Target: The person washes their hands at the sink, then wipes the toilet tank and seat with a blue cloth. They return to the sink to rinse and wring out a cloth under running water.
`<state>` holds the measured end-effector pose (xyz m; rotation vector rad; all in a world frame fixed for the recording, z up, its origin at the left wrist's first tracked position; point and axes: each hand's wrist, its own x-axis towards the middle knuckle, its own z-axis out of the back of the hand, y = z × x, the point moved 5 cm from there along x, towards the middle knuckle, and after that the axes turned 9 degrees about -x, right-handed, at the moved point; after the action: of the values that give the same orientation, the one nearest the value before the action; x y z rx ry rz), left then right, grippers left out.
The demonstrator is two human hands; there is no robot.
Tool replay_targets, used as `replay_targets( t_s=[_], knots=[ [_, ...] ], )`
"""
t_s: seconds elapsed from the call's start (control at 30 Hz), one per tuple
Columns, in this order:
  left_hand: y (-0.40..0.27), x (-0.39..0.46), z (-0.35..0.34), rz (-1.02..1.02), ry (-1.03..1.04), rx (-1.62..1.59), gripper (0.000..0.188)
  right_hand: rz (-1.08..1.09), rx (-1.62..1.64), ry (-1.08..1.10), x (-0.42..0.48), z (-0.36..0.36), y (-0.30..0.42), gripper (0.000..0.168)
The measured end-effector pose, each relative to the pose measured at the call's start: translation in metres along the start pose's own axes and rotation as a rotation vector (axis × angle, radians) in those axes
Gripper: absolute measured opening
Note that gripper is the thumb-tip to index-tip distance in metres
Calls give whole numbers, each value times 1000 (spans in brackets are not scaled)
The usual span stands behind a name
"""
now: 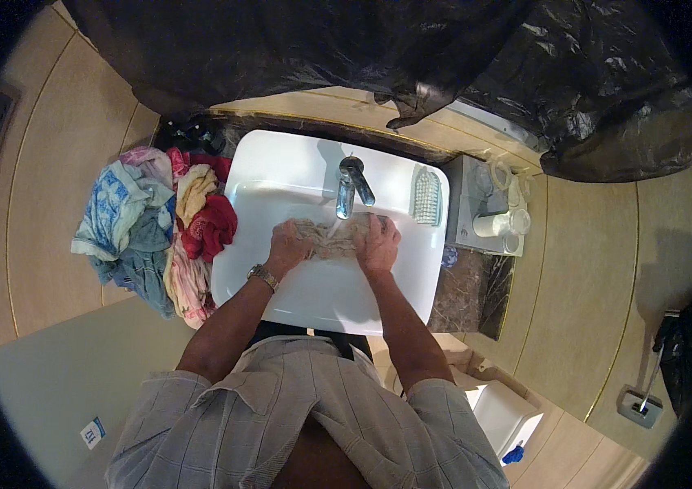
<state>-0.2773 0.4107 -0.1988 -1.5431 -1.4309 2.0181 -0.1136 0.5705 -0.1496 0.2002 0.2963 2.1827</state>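
A beige wet cloth (332, 239) is stretched between my two hands inside the white washbasin (321, 293). My left hand (289, 246) grips its left end, and a metal-band watch circles that wrist. At the other end, my right hand (377, 244) is closed on the bunched fabric. From the chrome faucet (349, 189) just above, a thin stream of water falls onto the cloth's middle. A white-bristled scrub brush (426, 197) lies bristles up on the basin's right rim, to the right of the faucet.
Heaped towels and cloths (156, 226) crowd the counter left of the basin. On the right, a grey box (465, 195) carries white containers (502, 223). Black plastic sheeting (321, 49) hangs along the far wall. A toilet (505, 415) stands at the lower right.
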Motion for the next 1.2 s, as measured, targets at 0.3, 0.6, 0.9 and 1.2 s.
replay_targets(
  t_s=[0.3,0.6,0.9,1.2],
  knots=[
    [35,19,-7,152,195,-859,53,-143,719,435,-32,-26,106,43],
    [54,36,-34,15,320,-884,39,-92,688,132,-18,2,103,39],
    [-11,-4,3,-50,-239,-4,45,-60,144,49,6,4,-3,53],
    [6,-2,-17,229,163,-703,51,-128,616,502,-18,-39,75,54]
  ],
)
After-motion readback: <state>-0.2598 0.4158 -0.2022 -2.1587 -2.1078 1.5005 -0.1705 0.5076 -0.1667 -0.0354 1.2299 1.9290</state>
